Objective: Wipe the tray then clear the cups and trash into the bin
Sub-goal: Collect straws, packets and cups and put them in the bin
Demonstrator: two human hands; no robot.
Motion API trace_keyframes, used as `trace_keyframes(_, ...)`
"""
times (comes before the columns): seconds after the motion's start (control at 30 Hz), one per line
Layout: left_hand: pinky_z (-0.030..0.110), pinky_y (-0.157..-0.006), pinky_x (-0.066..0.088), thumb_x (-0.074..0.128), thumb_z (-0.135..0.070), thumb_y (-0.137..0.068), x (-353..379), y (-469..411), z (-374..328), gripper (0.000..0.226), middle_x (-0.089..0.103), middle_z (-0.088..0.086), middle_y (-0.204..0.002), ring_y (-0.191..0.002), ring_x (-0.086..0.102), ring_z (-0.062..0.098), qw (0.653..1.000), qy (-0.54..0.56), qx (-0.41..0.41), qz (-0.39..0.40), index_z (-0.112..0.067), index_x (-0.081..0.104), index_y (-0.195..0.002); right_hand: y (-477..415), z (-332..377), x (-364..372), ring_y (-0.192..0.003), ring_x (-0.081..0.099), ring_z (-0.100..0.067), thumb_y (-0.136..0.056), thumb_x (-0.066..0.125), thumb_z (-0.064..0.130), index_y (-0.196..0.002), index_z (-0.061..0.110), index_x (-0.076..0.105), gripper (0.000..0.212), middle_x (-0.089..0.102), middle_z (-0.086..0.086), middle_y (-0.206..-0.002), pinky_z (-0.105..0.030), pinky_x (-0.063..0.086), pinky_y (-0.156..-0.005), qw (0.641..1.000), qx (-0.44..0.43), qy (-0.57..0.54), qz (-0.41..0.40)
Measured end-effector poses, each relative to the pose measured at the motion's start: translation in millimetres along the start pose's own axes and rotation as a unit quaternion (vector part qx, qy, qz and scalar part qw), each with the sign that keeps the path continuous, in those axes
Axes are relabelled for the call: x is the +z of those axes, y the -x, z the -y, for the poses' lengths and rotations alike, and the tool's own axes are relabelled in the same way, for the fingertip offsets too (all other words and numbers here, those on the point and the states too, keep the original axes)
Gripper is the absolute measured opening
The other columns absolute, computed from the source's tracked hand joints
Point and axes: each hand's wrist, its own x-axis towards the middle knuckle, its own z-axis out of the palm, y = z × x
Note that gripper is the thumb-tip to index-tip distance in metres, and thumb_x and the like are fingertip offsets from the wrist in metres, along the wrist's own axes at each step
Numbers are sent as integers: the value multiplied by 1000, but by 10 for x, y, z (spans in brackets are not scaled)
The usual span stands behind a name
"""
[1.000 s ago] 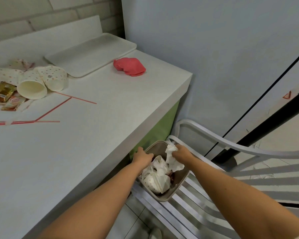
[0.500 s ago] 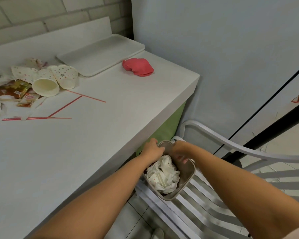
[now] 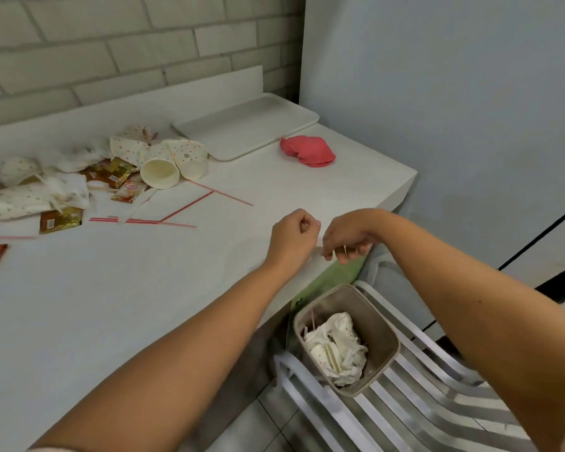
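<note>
While both arms reach out over the near edge of the white counter (image 3: 118,308), neither hand carries anything. The left hand (image 3: 292,238) is curled into a loose fist above the counter's edge, fingers drawn together and clamped on nothing. Just to its right, the right hand (image 3: 346,238) hangs palm-down with fingers slack and slightly apart, also holding nothing. Below and to the right of both hands, the grey bin (image 3: 384,334) sits on a white slatted chair (image 3: 437,406) against the counter's green side; crumpled napkins and a spotted cup lie inside it. Beyond the left hand and to its left, spotted paper cups (image 3: 173,159), snack wrappers (image 3: 111,172), tissue and thin red straws (image 3: 183,207) lie scattered on the counter. Farther off, beyond both hands, the white tray (image 3: 245,125) rests near the wall, with a red cloth (image 3: 307,151) just beside its right corner.
</note>
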Motion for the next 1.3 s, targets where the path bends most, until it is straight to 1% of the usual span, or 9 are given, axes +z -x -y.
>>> trace_keyframes(0.1, 8, -56, 36, 53, -19, -92, -357, -35, 109, 10, 51, -9, -73, -66, 46, 4, 999, 2, -23, -46, -11, 55, -88, 28, 406, -13, -46, 37, -12, -93, 53, 20, -79, 11, 57, 17, 51, -3, -58, -20, 25, -43, 998, -51, 25, -23)
trace_keyframes(0.23, 12, -61, 37, 54, -19, -91, -834, -25, 301, 9, 53, -3, -85, -74, 48, 9, 993, -24, -49, -100, -10, 55, -95, -44, 939, 84, -50, 37, -14, -90, 55, 20, -76, 11, 56, 17, 50, -3, -62, -21, 29, -46, 991, -118, 25, -58)
trace_keyframes(0.47, 22, -75, 37, 55, -13, -90, -1804, 134, 766, 17, 52, 6, -102, -86, 49, 15, 973, -71, -128, -176, -7, 56, -105, -235, 1928, 405, -67, 52, -12, -92, 55, 25, -98, 13, 57, 14, 56, 1, -77, -21, 43, -57, 975, -208, 51, -52)
trace_keyframes(0.7, 24, -72, 38, 54, -11, -89, -2730, 427, 1208, 8, 53, 3, -93, -83, 49, 16, 947, -90, -184, -246, -9, 57, -97, -404, 2779, 791, -69, 56, -12, -88, 60, 20, -100, 12, 61, 15, 60, 1, -82, -21, 45, -58, 961, -263, 87, -12)
trace_keyframes(0.9, 18, -57, 34, 50, -9, -88, -3444, 626, 1526, 6, 52, -4, -79, -79, 47, 14, 933, -91, -214, -273, -12, 53, -83, -487, 3413, 1060, -66, 55, -10, -87, 62, 20, -107, 10, 60, 22, 58, 2, -80, -21, 44, -56, 950, -298, 98, -6)
trace_keyframes(1.0, 22, -63, 36, 50, -9, -89, -3794, 721, 1700, 7, 53, 2, -92, -83, 48, 16, 920, -102, -237, -294, -12, 56, -88, -551, 3732, 1191, -65, 53, -10, -88, 61, 21, -110, 11, 57, 24, 54, 2, -79, -21, 42, -55, 945, -317, 79, -16)
trace_keyframes(1.17, 28, -69, 41, 57, -6, -84, -4300, 909, 1987, 13, 48, 8, -97, -85, 49, 22, 904, -118, -271, -308, -9, 60, -96, -675, 4159, 1385, -62, 45, -11, -87, 62, 18, -104, 11, 57, 19, 45, 5, -76, -21, 38, -50, 932, -353, 57, -63)
trace_keyframes(1.23, 36, -81, 47, 63, -10, -82, -4468, 989, 2111, 11, 48, 13, -104, -97, 54, 31, 899, -118, -290, -307, -14, 57, -90, -729, 4294, 1443, -61, 44, -11, -87, 62, 17, -100, 11, 57, 15, 45, 4, -76, -19, 35, -49, 928, -359, 49, -84)
trace_keyframes(1.3, 41, -93, 47, 68, -17, -80, -4605, 1051, 2223, 15, 47, 15, -119, -112, 51, 34, 890, -129, -315, -304, -16, 57, -91, -782, 4422, 1491, -76, 47, -14, -87, 63, 20, -109, 7, 58, 26, 51, 0, -90, -16, 34, -53, 921, -368, 62, -117)
